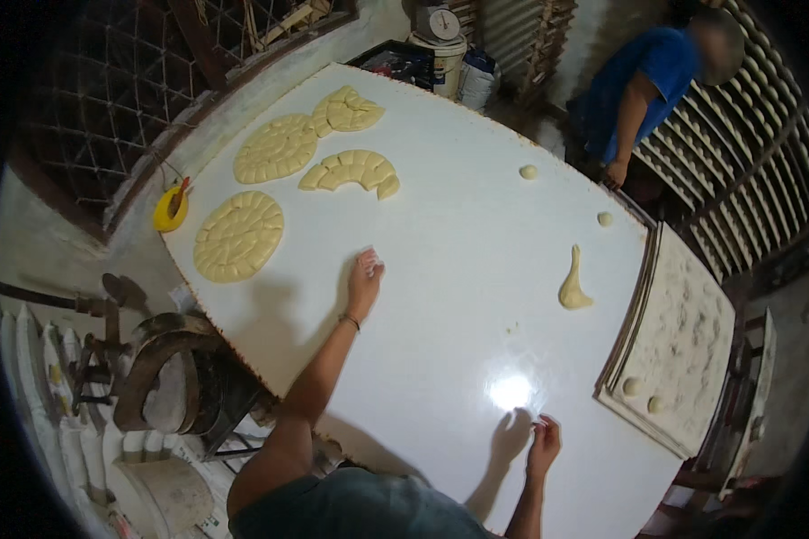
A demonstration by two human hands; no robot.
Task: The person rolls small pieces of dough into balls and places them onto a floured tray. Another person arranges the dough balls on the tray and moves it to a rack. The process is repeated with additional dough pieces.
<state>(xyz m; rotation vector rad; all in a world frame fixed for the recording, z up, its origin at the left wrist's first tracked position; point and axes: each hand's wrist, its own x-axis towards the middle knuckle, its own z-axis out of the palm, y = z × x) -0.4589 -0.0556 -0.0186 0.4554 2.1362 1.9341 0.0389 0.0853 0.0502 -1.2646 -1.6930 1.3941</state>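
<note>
My left hand [366, 275] reaches over the middle of the white table, its fingers extended and pale at the tips, with nothing visible in them. Beyond it lies a curved section of cut dough [351, 169], an arc with its inner part gone. My right hand [543, 444] hovers near the table's front edge, fingers loosely bent and apart, and I see nothing held. Two round slabs of scored dough, one nearer [239, 236] and one farther [276, 148], lie to the left, beside a partly cut piece [347, 110]. A stretched dough lump [574, 283] rests at the right.
Small dough balls [528, 172] [605, 218] sit on the right of the white table [440, 296]. Stacked boards [683, 332] at the right edge bear two balls. A person in blue [643, 81] stands by racks [746, 144]. A yellow container [171, 208] hangs at the left.
</note>
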